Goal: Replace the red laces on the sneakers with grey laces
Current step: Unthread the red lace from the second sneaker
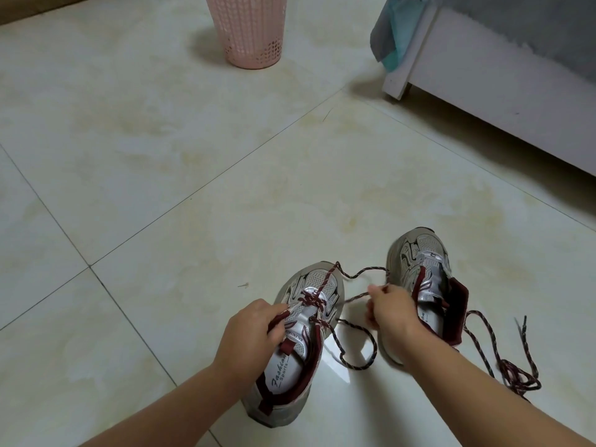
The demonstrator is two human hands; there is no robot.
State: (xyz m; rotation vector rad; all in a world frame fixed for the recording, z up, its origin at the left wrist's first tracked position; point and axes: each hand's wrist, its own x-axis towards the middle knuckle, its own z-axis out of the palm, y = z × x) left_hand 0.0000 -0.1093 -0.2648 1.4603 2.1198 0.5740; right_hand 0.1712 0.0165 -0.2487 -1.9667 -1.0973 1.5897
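Note:
Two silver-grey sneakers with dark red trim stand on the tiled floor. The left sneaker (300,343) still carries a red lace (314,300) through its lower eyelets, with loose ends trailing over the toe and looping on the floor. My left hand (250,333) grips the tongue of this sneaker. My right hand (388,312) pinches a strand of that red lace beside the toe. The right sneaker (425,275) has no lace in it, and my right hand covers part of it. A loose red lace (509,366) lies bunched on the floor to its right. No grey lace is in view.
A pink plastic basket (251,30) stands at the back centre. A white furniture base (503,91) with grey and teal fabric (396,33) hanging over it runs along the right. Open cream floor tiles (161,156) spread ahead and to the left.

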